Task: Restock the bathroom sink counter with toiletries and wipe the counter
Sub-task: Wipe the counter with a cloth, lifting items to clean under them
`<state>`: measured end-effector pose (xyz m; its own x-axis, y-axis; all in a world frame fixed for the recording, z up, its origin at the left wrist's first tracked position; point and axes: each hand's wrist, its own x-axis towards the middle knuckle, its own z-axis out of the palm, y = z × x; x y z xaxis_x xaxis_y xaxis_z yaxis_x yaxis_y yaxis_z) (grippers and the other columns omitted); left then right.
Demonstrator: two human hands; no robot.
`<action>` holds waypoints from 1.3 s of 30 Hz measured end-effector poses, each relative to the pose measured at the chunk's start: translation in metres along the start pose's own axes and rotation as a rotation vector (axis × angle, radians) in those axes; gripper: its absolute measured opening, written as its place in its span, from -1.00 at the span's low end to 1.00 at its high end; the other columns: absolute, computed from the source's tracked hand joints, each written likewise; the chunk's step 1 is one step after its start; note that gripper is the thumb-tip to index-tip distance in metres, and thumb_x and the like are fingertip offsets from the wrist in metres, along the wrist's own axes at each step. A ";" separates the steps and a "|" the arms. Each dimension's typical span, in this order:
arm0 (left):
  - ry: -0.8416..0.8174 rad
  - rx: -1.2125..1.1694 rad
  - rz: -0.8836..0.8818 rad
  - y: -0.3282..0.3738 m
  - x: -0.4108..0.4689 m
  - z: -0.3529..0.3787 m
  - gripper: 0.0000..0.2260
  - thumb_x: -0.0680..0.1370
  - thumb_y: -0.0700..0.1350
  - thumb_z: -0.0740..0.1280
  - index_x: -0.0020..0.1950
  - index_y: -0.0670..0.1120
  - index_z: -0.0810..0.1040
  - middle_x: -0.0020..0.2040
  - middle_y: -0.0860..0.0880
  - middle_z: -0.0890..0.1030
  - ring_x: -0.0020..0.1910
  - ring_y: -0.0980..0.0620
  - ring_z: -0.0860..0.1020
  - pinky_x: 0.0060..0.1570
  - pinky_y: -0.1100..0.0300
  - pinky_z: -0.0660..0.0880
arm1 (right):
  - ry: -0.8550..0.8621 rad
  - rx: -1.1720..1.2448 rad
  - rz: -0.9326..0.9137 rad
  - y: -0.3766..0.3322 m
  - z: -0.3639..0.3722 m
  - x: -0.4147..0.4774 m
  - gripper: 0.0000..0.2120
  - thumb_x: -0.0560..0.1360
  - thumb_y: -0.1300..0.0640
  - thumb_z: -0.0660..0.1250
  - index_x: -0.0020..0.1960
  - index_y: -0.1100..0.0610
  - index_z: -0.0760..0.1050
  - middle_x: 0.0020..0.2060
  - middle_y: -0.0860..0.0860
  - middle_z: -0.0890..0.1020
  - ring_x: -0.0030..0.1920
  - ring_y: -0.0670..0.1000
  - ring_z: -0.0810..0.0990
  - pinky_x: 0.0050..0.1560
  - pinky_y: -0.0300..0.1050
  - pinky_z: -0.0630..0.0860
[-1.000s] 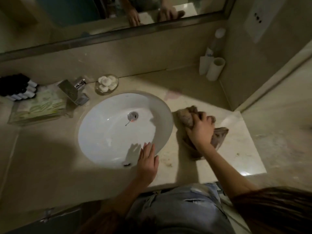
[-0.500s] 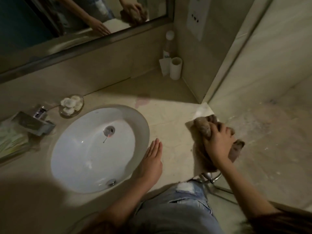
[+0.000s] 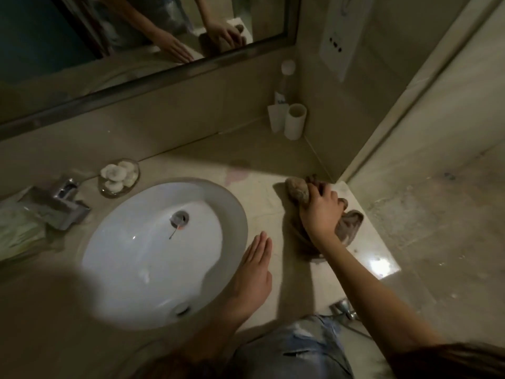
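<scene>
- far to the left of the sink (image 3: 153, 253), a green-printed packet (image 3: 19, 236) lies on the bench (image 3: 262, 203), partly cut off by the frame edge.
- a square metal tap (image 3: 61, 207) stands just off the sink's left rim.
- behind the sink, close to its rim, a glass dish (image 3: 119, 178) holds several white round pieces; what they are is too blurred to tell.
- the sink is a white oval bowl set into the bench, with a metal drain (image 3: 179, 216) near its middle.
- the left hand (image 3: 252, 274) lies flat on the bench at the sink's right rim, fingers straight and together, its grip released and holding nothing.
- to the right of the sink, the brown cloth (image 3: 296, 188) sits bunched on the bench near the bench's right edge. the right hand (image 3: 321, 212) bears down on it, grip clenched round the fabric.
- well behind and to the right of the sink, in the wall corner, two white cups (image 3: 295, 121) stand side by side, with a white-capped bottle (image 3: 287, 77) behind them.
</scene>
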<state>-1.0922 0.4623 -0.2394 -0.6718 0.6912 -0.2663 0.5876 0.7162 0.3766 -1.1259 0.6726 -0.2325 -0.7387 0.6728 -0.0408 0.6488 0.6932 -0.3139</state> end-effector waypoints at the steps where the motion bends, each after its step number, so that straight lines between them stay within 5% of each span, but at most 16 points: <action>1: -0.018 -0.011 -0.023 0.002 0.006 -0.003 -0.42 0.58 -0.15 0.02 0.57 -0.13 -0.13 0.56 -0.05 -0.20 0.53 0.02 -0.23 0.52 0.07 -0.10 | -0.022 0.009 -0.031 -0.015 0.003 0.002 -0.56 0.43 0.02 0.32 0.30 0.07 0.47 0.14 0.20 0.47 0.07 0.27 0.46 0.08 0.17 0.37; 6: 0.084 0.037 -0.167 -0.014 0.037 -0.020 -0.41 0.51 -0.11 0.16 0.52 -0.25 0.16 0.54 -0.19 0.16 0.52 -0.11 0.16 0.48 -0.03 0.14 | -0.070 -0.024 -0.395 -0.026 0.017 0.010 -0.51 0.45 -0.11 0.31 0.34 -0.03 0.43 0.18 0.13 0.47 0.08 0.24 0.47 0.07 0.12 0.40; 11: 0.236 -0.081 -0.307 -0.054 0.056 -0.047 -0.41 0.60 -0.10 0.18 0.55 -0.21 0.00 0.56 -0.13 0.02 0.54 -0.08 0.08 0.44 0.18 -0.06 | -0.048 0.002 0.046 -0.073 0.026 0.059 -0.50 0.44 0.01 0.33 0.36 0.06 0.41 0.24 0.21 0.43 0.19 0.29 0.40 0.15 0.16 0.31; 15: 0.308 -0.310 -0.395 -0.081 0.073 -0.063 -0.46 0.53 -0.08 0.15 0.44 -0.35 0.29 0.42 -0.30 0.35 0.36 -0.22 0.41 0.25 0.04 0.43 | -0.099 0.009 -0.045 -0.134 0.045 0.069 -0.48 0.43 -0.02 0.33 0.36 0.07 0.39 0.22 0.24 0.43 0.11 0.31 0.44 0.06 0.18 0.35; 17: 0.316 -0.333 -0.426 -0.087 0.081 -0.067 -0.44 0.51 -0.07 0.13 0.45 -0.33 0.28 0.45 -0.29 0.32 0.40 -0.22 0.37 0.29 0.04 0.42 | -0.135 0.022 -0.164 -0.164 0.056 0.066 -0.45 0.42 -0.08 0.34 0.37 0.06 0.38 0.21 0.23 0.45 0.08 0.30 0.45 0.04 0.19 0.36; 20: 0.265 -0.314 -0.466 -0.093 0.087 -0.068 -0.36 0.48 -0.02 0.03 0.53 -0.25 0.09 0.55 -0.19 0.10 0.53 -0.11 0.13 0.46 0.16 0.16 | -0.252 -0.025 -0.442 -0.189 0.062 0.060 -0.45 0.46 -0.07 0.29 0.42 0.00 0.33 0.34 0.17 0.38 0.17 0.27 0.42 0.14 0.14 0.36; 23: 0.279 -0.287 -0.496 -0.107 0.080 -0.060 -0.32 0.49 0.08 -0.07 0.54 -0.25 0.02 0.56 -0.18 0.05 0.54 -0.08 0.09 0.45 0.08 0.22 | -0.259 0.108 -0.641 -0.157 0.050 0.075 -0.45 0.44 -0.17 0.24 0.41 -0.10 0.35 0.29 0.10 0.45 0.11 0.23 0.50 0.05 0.04 0.44; 28: 0.280 -0.309 -0.612 -0.134 0.074 -0.064 -0.40 0.61 -0.05 0.12 0.56 -0.16 -0.09 0.58 -0.09 -0.10 0.56 -0.01 -0.03 0.41 0.20 0.19 | -0.052 0.021 -0.298 -0.109 0.046 0.104 -0.52 0.49 -0.18 0.13 0.34 -0.01 0.41 0.21 0.16 0.48 0.14 0.23 0.49 0.12 0.11 0.46; 31: 0.278 -0.365 -0.642 -0.140 0.076 -0.066 -0.41 0.62 -0.06 0.12 0.56 -0.16 -0.07 0.58 -0.09 -0.08 0.56 -0.01 -0.04 0.39 0.20 0.19 | 0.050 -0.164 -0.177 -0.161 0.067 0.098 -0.70 0.49 0.00 0.24 0.13 0.13 0.53 -0.01 0.24 0.57 -0.16 0.23 0.56 -0.19 0.03 0.48; 33: 0.303 -0.394 -0.667 -0.141 0.072 -0.063 -0.41 0.62 -0.07 0.16 0.56 -0.18 -0.02 0.58 -0.09 -0.02 0.56 -0.01 0.02 0.41 0.23 0.15 | 0.022 -0.118 -0.231 -0.206 0.080 0.092 -0.65 0.40 0.06 0.29 0.14 0.16 0.51 -0.01 0.27 0.58 -0.19 0.23 0.56 -0.22 0.02 0.47; 37: 0.357 -0.443 -0.682 -0.147 0.057 -0.062 -0.43 0.59 -0.09 0.17 0.54 -0.24 0.06 0.56 -0.13 0.08 0.54 -0.03 0.10 0.37 0.38 0.01 | -0.251 -0.033 -0.421 -0.280 0.092 0.064 -0.50 0.45 0.01 0.33 0.36 0.09 0.39 0.30 0.26 0.39 0.14 0.29 0.44 0.10 0.15 0.40; 39: 0.416 -0.388 -0.659 -0.159 0.058 -0.065 -0.47 0.56 -0.16 0.24 0.49 -0.29 0.22 0.50 -0.20 0.24 0.48 -0.11 0.25 0.39 0.24 0.22 | -0.281 0.000 -0.526 -0.289 0.093 0.068 -0.50 0.48 -0.05 0.30 0.39 0.01 0.37 0.34 0.20 0.35 0.18 0.28 0.41 0.13 0.12 0.39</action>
<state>-1.2536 0.3824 -0.2573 -0.9758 0.0017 -0.2189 -0.1233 0.8221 0.5559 -1.3804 0.4941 -0.2331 -0.9809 0.1449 -0.1298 0.1828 0.9149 -0.3600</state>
